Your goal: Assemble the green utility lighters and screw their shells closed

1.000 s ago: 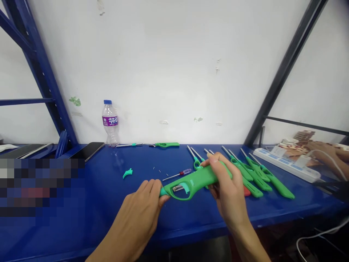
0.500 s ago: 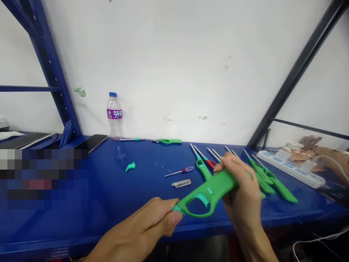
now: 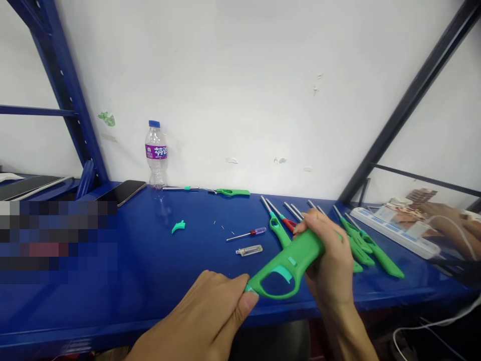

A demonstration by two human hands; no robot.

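Note:
A green long-neck gas lighter (image 3: pixel 276 268) with a teal trigger is held between both hands above the front of the blue table. My left hand (image 3: pixel 210 311) is closed around its teal neck end; the rest of the neck is hidden in the fist. Around the handle end, my right hand (image 3: pixel 332 250) is wrapped, thumb and fingers on the green shell. Behind them lie a small screwdriver (image 3: pixel 246 234) with a red and purple handle, a clear fuel tank (image 3: pixel 249 250), a loose teal trigger (image 3: pixel 178 226) and several tiny metal pins (image 3: pixel 222 227).
Several more lighters (image 3: pixel 383 255) lie beyond my right hand. Near the wall are a taken-apart lighter (image 3: pixel 233 192) and a plastic bottle (image 3: pixel 156 160). A phone (image 3: pixel 128 190) lies at left, a white power strip (image 3: pixel 394 233) at right. Another person's hand (image 3: pixel 447 230) shows at far right.
My left hand and the lighter's neck end have shifted slightly right, toward my right hand. The view has also moved a little. Both hands keep their grip.

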